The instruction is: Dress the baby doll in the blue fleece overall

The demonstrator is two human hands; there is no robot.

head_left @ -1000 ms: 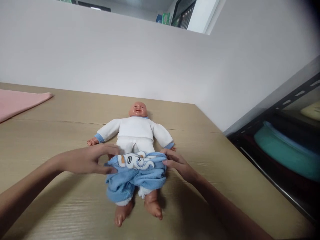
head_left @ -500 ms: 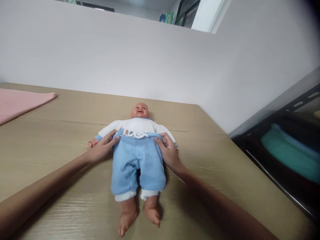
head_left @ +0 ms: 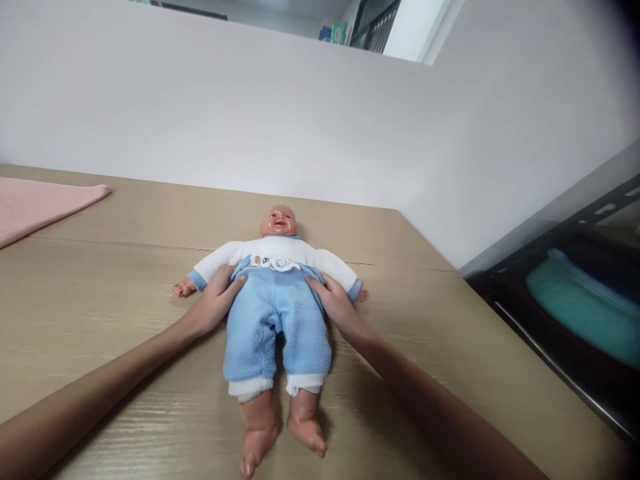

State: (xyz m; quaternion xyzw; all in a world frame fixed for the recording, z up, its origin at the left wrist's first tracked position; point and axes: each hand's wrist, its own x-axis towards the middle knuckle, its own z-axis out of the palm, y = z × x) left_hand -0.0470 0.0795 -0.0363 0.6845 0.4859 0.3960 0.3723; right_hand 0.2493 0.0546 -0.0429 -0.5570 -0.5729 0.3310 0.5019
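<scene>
A baby doll lies on its back on the wooden table, its head toward the wall and its bare feet toward me. It wears a white top with blue cuffs and fuzzy blue pants with white hems. My left hand grips the pants at the left side of the waist, thumb on the front and fingertips partly hidden. At the opposite side, my right hand holds the waist in the same way. White ruffled trim with a small print shows along the waistband.
A folded pink cloth lies on the table at the far left. The white wall rises behind the table. To the right is a dark chair or rack with a teal item on it.
The waistband, earlier stretched wide and lifted between my hands, now lies closer to the doll's belly. My hands have come slightly down its sides. The doll's arm on the right shows more, cuff included.
</scene>
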